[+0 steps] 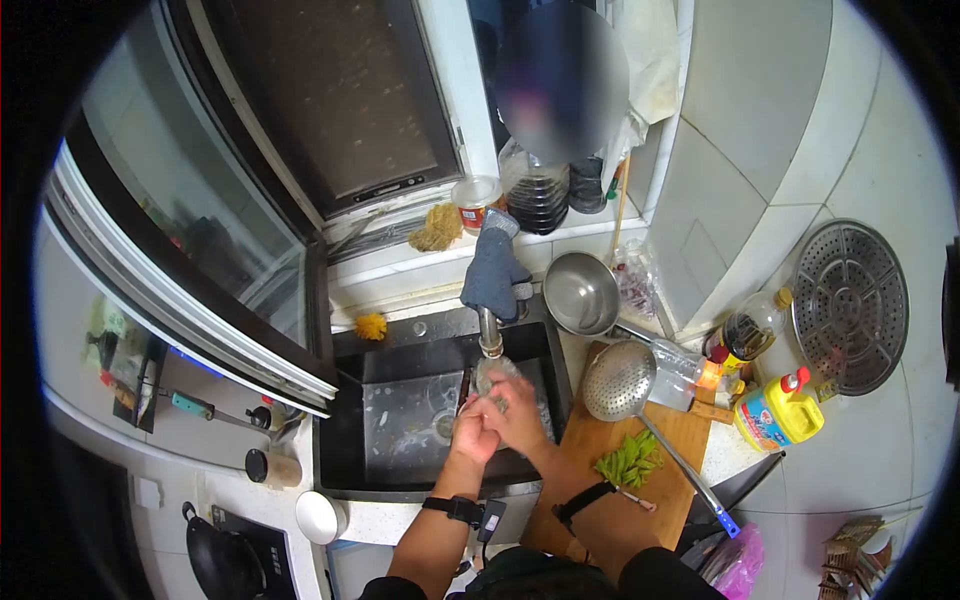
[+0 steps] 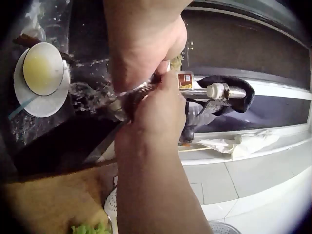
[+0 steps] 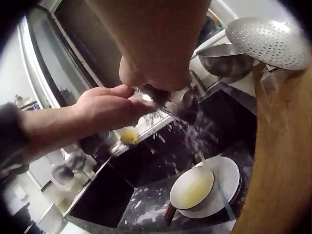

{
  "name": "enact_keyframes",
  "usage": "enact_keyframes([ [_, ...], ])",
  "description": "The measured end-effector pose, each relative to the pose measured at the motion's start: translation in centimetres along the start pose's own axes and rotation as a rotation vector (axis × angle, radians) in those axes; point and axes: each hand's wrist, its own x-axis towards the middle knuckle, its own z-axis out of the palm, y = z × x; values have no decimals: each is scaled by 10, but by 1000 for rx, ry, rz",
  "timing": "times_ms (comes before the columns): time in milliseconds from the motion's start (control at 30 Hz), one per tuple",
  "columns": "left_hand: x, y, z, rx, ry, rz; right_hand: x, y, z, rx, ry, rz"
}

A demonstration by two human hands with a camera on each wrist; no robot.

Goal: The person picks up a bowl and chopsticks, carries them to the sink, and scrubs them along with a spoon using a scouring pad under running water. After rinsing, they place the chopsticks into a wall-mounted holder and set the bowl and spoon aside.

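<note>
Under the running faucet (image 1: 490, 335) in the dark sink, the left hand (image 1: 477, 432) and right hand (image 1: 515, 412) touch each other. In the right wrist view the left hand (image 3: 107, 106) lies palm up with fingers mostly straight, below the right hand (image 3: 156, 70). The right fingers are hidden; whether anything is between the hands cannot be told. The left wrist view shows the left hand (image 2: 146, 48) beside the right hand (image 2: 158, 102). Water (image 3: 197, 134) splashes off them, above a bowl of yellowish liquid (image 3: 192, 187) on a white plate (image 3: 229, 178).
Right of the sink, a wooden board (image 1: 590, 450) bears green vegetable pieces (image 1: 628, 462) and a perforated ladle (image 1: 620, 380). A steel pot (image 1: 582, 293) stands behind it. Bottles and a yellow jug (image 1: 780, 410) are farther right. A white bowl (image 1: 321, 517) sits at the sink's front left.
</note>
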Motion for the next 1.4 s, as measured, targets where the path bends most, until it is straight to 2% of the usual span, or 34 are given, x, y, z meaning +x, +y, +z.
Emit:
enact_keyframes([
  [33, 2, 2, -7, -68, -252, -5, 3, 12, 6, 52, 112, 54],
  [67, 2, -1, -14, -83, -211, 39, 3, 16, 8, 197, 164, 222],
  [133, -20, -6, 11, -126, -134, 126, 0, 29, 9, 476, 257, 550],
  [167, -16, -12, 6, -170, -106, 184, -20, 37, 13, 684, 212, 788],
  [267, -20, -11, 1, -176, -129, 173, -27, 23, 4, 1125, 400, 1194],
  [300, -20, -11, -1, -163, -146, 157, -27, 28, 0, 1231, 324, 1177],
  [433, -11, 0, -13, -24, -58, 40, -9, 39, -15, 994, 302, 1225],
  [500, -6, 4, -19, 44, -13, -43, 0, 42, -20, 1070, 259, 1166],
  [567, 0, 4, -14, 189, 184, -19, 1, 49, -21, 1081, 181, 1138],
  [633, 4, 3, -15, 295, 224, -11, 0, 42, -22, 1028, 187, 1143],
  [667, 5, 3, -13, 405, 267, -58, 0, 37, -23, 1002, 189, 1144],
  [700, 5, 2, -15, 453, 240, -85, -2, 36, -23, 994, 189, 1059],
  [733, 1, 6, -10, 502, 216, -105, -4, 36, -26, 997, 182, 1063],
  [800, -22, 13, 5, 605, 292, -195, -1, 20, -32, 955, 192, 1099],
  [833, -28, 18, 6, 681, 234, -267, 3, 9, -36, 903, 208, 1130],
  [867, -33, 20, 2, 750, 182, -344, -8, 35, -27, 881, 173, 952],
  [900, -40, 24, -1, 788, 88, -401, -12, 37, -26, 808, 175, 964],
  [933, -44, 27, -6, 823, -12, -462, -8, 9, -33, 785, 144, 972],
  [967, -43, 25, -10, 779, -8, -484, -20, 33, -25, 705, 104, 839],
  [1000, -43, 27, -18, 738, -14, -507, -17, 7, -28, 741, 59, 792],
  [1067, -62, 40, -20, 642, -69, -509, -20, -10, -28, 574, -88, 710],
  [1133, -64, 41, -35, 582, -107, -534, -30, -3, -17, 509, -211, 651],
  [1167, -66, 38, -39, 603, -19, -472, -34, 1, -12, 473, -267, 620],
  [1267, -85, 50, -37, 649, 140, -370, -35, -53, -4, 484, -244, 692],
  [1300, -97, 57, -34, 655, 177, -312, -39, -51, 0, 468, -251, 668],
  [1400, -101, 72, -61, 653, 60, -253, -55, -42, 23, 461, -268, 594],
])
